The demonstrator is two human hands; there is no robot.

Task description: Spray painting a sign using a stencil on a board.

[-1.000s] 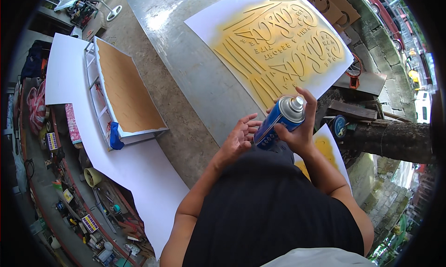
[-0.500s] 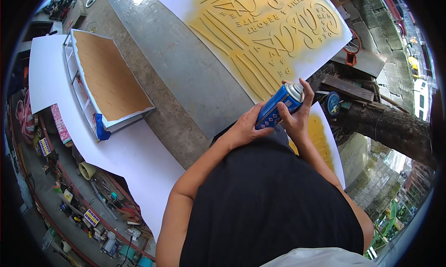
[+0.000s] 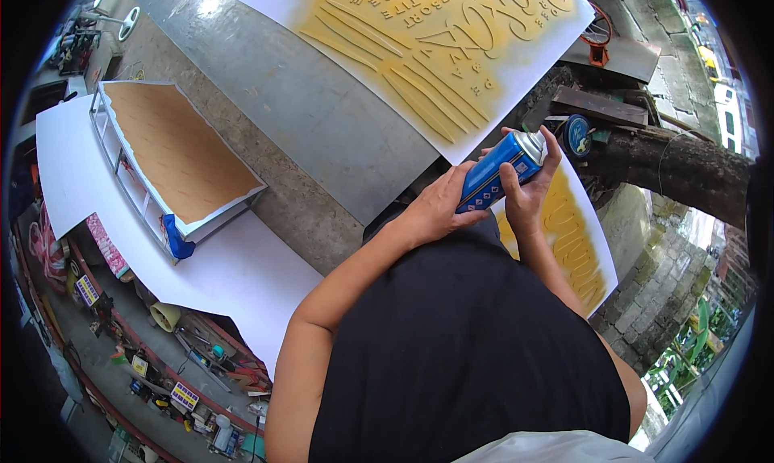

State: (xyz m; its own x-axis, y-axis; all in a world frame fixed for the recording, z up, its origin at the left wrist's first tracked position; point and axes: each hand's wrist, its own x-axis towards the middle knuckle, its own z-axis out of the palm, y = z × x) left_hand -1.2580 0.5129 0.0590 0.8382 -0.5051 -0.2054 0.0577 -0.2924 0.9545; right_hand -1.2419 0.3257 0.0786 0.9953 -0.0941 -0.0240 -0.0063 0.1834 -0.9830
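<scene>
A blue spray can with a silver top is gripped in both hands, held tilted above my lap. My left hand wraps round its lower end, and my right hand holds the upper part, thumb along the side and fingers near the nozzle. Beyond the can, a white sheet on a grey metal surface carries raised cut-out letters and strips under yellow paint. A second yellow-sprayed sheet lies to the right of my lap.
At left, a tray-like metal frame with a brown panel rests on white board, beside shelves of tools. At right are a dark tree trunk, a round blue tin, planks and an orange hoop.
My left hand has moved from open beside the can to closed round it. The can has shifted rightward in both hands. The surrounding scene has shifted in view as my head moved.
</scene>
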